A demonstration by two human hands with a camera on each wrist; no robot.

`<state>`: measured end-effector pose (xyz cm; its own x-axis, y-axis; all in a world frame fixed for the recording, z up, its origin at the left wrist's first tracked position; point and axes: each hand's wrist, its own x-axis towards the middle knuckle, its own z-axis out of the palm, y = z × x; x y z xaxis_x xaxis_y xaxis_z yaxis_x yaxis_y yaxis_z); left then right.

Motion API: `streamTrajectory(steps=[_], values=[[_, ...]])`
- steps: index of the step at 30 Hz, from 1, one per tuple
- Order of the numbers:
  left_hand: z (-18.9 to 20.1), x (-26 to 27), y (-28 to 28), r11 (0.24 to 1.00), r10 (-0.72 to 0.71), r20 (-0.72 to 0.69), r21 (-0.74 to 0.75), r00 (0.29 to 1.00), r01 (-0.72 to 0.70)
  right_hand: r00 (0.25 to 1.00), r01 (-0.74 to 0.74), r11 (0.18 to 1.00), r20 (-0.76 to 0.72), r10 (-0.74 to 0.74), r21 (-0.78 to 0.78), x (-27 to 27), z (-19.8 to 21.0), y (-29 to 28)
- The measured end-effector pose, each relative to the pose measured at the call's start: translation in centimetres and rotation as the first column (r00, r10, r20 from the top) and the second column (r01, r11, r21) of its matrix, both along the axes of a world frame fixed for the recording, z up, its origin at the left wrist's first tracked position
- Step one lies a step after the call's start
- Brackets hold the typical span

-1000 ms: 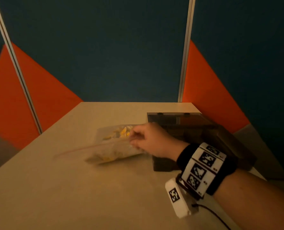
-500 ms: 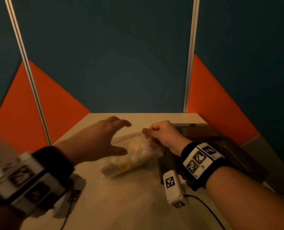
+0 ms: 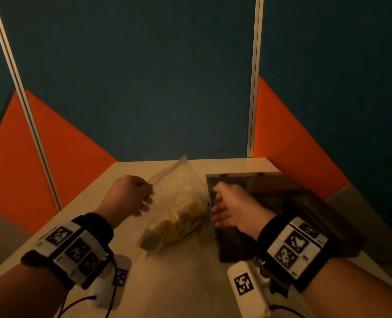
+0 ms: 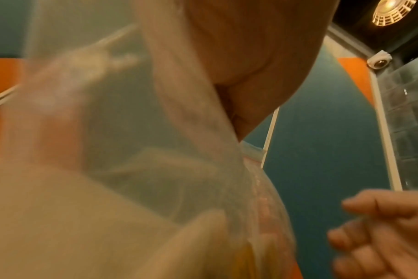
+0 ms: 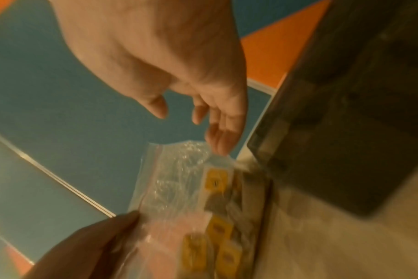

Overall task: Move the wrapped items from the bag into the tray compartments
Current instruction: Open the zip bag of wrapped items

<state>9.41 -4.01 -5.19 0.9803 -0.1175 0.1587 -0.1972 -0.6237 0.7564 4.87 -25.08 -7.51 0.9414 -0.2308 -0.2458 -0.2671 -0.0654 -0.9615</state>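
A clear zip bag (image 3: 179,203) holding several yellow and grey wrapped items (image 3: 176,222) stands tilted on the table, its zip edge raised. My left hand (image 3: 142,198) pinches the bag's upper left edge. In the right wrist view the bag (image 5: 177,188) and its yellow packets (image 5: 216,181) show clearly. My right hand (image 3: 215,210) hovers with relaxed fingers just right of the bag, holding nothing, over the left edge of the dark tray (image 3: 270,203). The left wrist view shows the bag's plastic (image 4: 131,151) close up and the right hand's fingers (image 4: 370,236).
The dark tray with its compartments lies on the right half of the beige table (image 3: 179,283), near the right edge. Blue and orange wall panels (image 3: 144,88) close the far side. Cables run from both wrist cameras across the near table.
My left hand came in and took hold of the bag's top edge. My right hand let go of the bag and opened. The bag now stands more upright.
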Motion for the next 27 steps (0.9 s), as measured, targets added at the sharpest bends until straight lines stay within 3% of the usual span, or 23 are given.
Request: streamTrajectory(steps=[2, 5, 9, 12, 16, 23, 26, 27], values=[[0.4, -0.5, 0.0, 0.999, 0.029, 0.024, -0.040, 0.999, -0.028, 0.983, -0.129, 0.988, -0.119, 0.138, 0.086, 0.1, -1.0, 1.5], [1.1, -1.8, -0.4, 0.999, 0.028, 0.071, -0.040, 0.997, -0.025, 0.965, -0.198, 0.945, -0.119, 0.235, 0.262, 1.2, -2.2, 3.4], [1.9, -3.8, -1.0, 0.994, -0.017, 0.099, 0.106, 0.995, 0.006, 0.940, -0.277, 0.915, -0.116, 0.321, 0.292, 2.8, -2.7, 5.9], [2.0, -4.9, -0.8, 0.980, -0.057, 0.102, 0.195, 0.993, 0.036, 0.907, -0.332, 0.803, -0.067, 0.416, 0.496, 3.2, -3.0, 8.5], [1.7, -5.4, -0.3, 0.973, -0.096, 0.038, 0.214, 0.995, 0.086, 0.913, -0.262, 0.742, -0.090, 0.397, 0.617, 3.8, -3.3, 11.6], [0.6, -4.0, 0.4, 0.998, -0.064, -0.092, 0.017, 0.994, 0.066, 0.895, -0.299, 0.786, -0.127, 0.427, 0.541, 4.6, -3.6, 12.4], [0.0, -2.9, 0.3, 0.995, 0.009, -0.067, -0.094, 0.998, -0.015, 0.873, -0.427, 0.843, -0.095, 0.479, 0.326, 3.6, -2.1, 10.3], [-0.3, -2.4, 0.2, 0.988, 0.029, -0.070, -0.146, 0.997, -0.039, 0.908, -0.374, 0.887, -0.086, 0.409, 0.273, 3.6, -1.5, 9.8]])
